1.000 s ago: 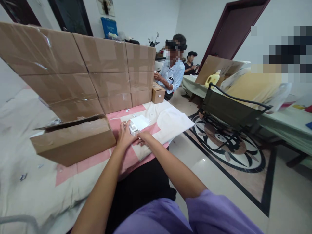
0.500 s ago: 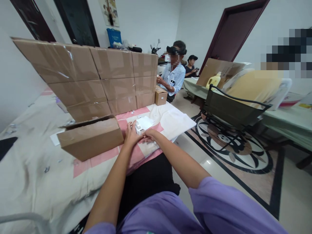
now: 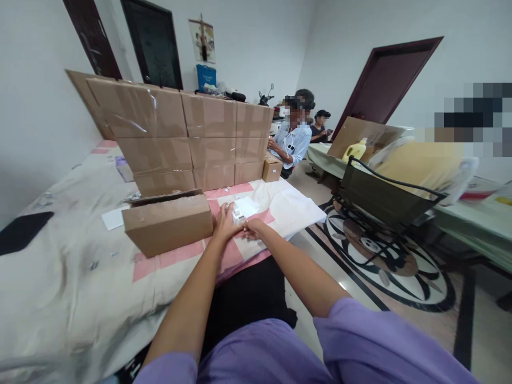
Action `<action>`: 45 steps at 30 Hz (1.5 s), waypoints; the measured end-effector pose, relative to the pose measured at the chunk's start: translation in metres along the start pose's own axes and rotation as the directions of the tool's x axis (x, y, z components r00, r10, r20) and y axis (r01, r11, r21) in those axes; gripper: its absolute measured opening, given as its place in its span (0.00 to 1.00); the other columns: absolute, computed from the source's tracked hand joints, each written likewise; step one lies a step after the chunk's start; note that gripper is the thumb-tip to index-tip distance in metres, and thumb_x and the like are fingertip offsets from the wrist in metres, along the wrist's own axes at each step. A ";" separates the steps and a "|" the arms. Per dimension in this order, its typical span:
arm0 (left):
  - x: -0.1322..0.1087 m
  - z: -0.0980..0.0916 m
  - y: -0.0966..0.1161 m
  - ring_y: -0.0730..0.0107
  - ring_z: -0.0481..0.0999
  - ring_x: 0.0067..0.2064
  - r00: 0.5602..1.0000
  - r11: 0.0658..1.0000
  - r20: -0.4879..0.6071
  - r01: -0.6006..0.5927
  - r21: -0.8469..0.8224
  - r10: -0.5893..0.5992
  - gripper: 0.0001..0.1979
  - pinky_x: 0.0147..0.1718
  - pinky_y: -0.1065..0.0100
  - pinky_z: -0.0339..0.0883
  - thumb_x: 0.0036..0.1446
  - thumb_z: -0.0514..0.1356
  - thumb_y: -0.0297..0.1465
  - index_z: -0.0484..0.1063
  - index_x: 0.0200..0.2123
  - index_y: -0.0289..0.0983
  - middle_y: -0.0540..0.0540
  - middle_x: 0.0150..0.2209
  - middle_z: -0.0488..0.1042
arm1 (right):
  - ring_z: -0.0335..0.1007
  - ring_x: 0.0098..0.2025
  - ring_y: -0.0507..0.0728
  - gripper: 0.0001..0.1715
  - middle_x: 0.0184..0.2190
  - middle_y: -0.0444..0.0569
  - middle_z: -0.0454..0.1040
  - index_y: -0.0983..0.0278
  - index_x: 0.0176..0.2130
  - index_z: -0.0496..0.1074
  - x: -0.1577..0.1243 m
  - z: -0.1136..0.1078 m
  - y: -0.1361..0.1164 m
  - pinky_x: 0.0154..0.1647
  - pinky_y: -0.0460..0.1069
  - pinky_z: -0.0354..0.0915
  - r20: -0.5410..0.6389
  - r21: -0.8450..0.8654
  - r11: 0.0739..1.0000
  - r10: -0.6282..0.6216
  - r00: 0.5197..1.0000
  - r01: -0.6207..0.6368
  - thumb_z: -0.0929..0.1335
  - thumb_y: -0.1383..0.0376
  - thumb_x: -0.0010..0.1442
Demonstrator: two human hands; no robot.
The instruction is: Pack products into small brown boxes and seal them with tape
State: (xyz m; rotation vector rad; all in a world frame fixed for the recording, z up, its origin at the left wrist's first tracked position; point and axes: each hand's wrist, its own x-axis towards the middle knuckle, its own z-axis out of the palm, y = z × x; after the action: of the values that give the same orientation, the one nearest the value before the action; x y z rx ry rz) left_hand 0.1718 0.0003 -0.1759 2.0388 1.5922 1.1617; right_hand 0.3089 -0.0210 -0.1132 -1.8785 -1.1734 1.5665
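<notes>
My left hand [image 3: 225, 223] is closed around the left side of a small white boxy object [image 3: 239, 216], its fingers curled along the edge. At the object's near right corner is my right hand [image 3: 254, 228], its fingers pinched together; whatever lies between them is too small to make out. Under and beyond the object lies a white sheet [image 3: 248, 205] on the pink and cream tablecloth [image 3: 192, 249]. An open-topped cardboard box [image 3: 170, 226] stands just left of my left hand, its inside hidden from view.
Stacked cardboard boxes [image 3: 212, 138] form a wall at the table's back, with a small carton [image 3: 271, 168] at its right end. A co-worker [image 3: 295, 138] sits behind that. A dark folding chair [image 3: 384, 205] stands right, and a black flat item [image 3: 24, 232] lies far left.
My view has tilted and turned, so the scene sits lower and further right. Both hands stay at the white object, with the right fingers slightly more closed.
</notes>
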 end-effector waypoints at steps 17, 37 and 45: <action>0.011 0.017 -0.004 0.44 0.47 0.75 0.991 0.955 0.035 0.136 -0.265 -0.132 0.46 0.72 0.45 0.45 0.51 0.69 0.38 0.53 0.70 0.46 0.38 0.74 0.47 | 0.76 0.48 0.58 0.21 0.52 0.53 0.74 0.65 0.56 0.71 0.001 0.003 0.023 0.48 0.57 0.76 0.016 0.126 0.988 -0.087 0.996 0.085 0.69 0.57 0.70; 0.001 0.019 -0.015 0.45 0.45 0.76 0.995 0.951 0.018 0.094 -0.295 -0.093 0.45 0.73 0.45 0.40 0.53 0.70 0.39 0.54 0.71 0.48 0.40 0.75 0.43 | 0.76 0.40 0.54 0.18 0.45 0.50 0.76 0.66 0.52 0.72 0.015 0.007 0.033 0.40 0.52 0.76 0.012 0.128 0.984 -0.125 0.992 0.123 0.69 0.56 0.70; 0.004 0.018 -0.012 0.47 0.44 0.76 0.996 0.945 0.015 0.087 -0.316 -0.086 0.47 0.74 0.48 0.41 0.50 0.70 0.34 0.54 0.70 0.48 0.42 0.74 0.46 | 0.76 0.44 0.56 0.19 0.48 0.52 0.75 0.66 0.54 0.71 0.011 0.002 0.028 0.44 0.54 0.76 0.086 0.167 0.981 -0.114 0.990 0.098 0.69 0.57 0.70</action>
State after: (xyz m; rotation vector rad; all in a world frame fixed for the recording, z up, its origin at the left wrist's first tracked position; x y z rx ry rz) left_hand 0.1769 0.0121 -0.1937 1.7465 1.3746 1.2888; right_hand 0.3160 -0.0276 -0.1416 -1.6272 -1.1288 1.6551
